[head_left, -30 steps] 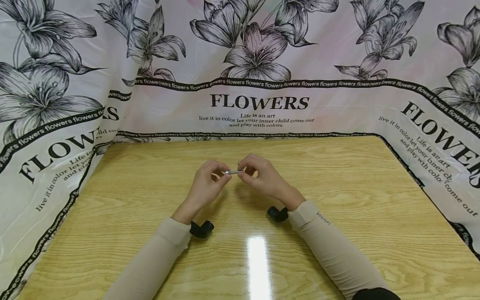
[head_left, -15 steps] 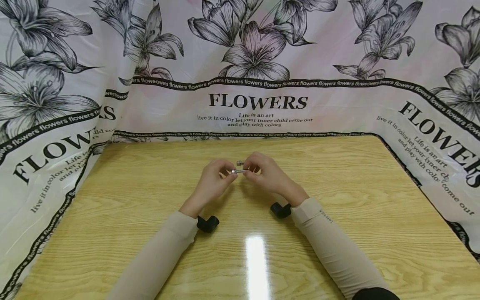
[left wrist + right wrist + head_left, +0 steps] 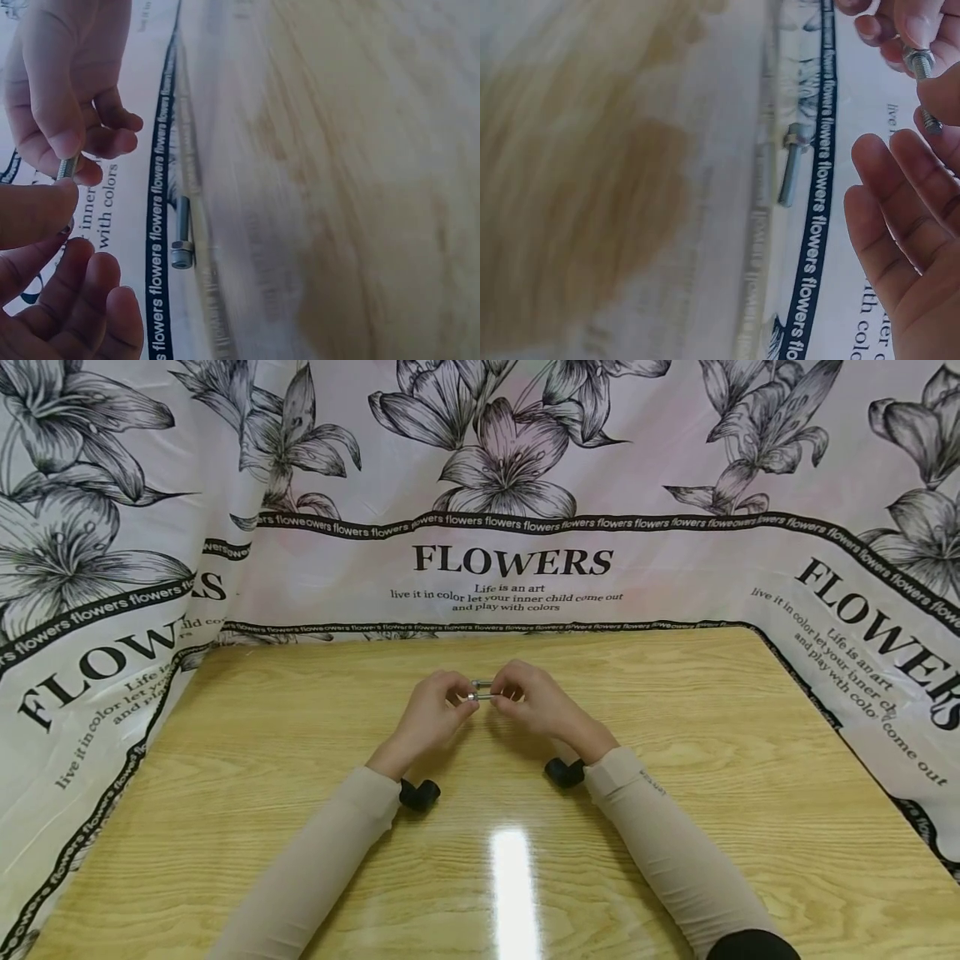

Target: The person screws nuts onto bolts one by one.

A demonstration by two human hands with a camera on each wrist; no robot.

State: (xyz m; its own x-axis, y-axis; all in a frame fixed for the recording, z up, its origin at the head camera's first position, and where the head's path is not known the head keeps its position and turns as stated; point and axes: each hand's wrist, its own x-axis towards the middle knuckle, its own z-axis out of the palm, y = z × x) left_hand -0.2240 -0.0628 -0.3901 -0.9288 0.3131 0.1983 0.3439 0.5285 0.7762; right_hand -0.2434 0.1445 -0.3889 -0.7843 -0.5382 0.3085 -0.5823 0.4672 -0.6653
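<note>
Between my two hands a metal bolt point(image 3: 483, 697) is held level above the table, its threaded shaft showing in the right wrist view. The thumb and fingertips of my left hand point(image 3: 433, 714) pinch its end with the nut point(image 3: 917, 58). My right hand point(image 3: 536, 702) pinches the shaft point(image 3: 67, 166) farther along, its other fingers spread loosely. Just beyond the hands lies a second bolt point(image 3: 182, 229) on the tabletop, a nut point(image 3: 799, 133) sitting close to its head. In the head view my right fingers partly cover this second bolt.
Both hands are over a wood-grain table point(image 3: 675, 710) with a glossy light reflection near its front. A white curtain point(image 3: 517, 568) printed with flowers stands along the back and both sides. Black camera mounts point(image 3: 420, 795) stick out from each wrist.
Both hands have shifted a little to the right with the bolt between them, and more of the second bolt shows behind. The pinch of each hand looks the same.
</note>
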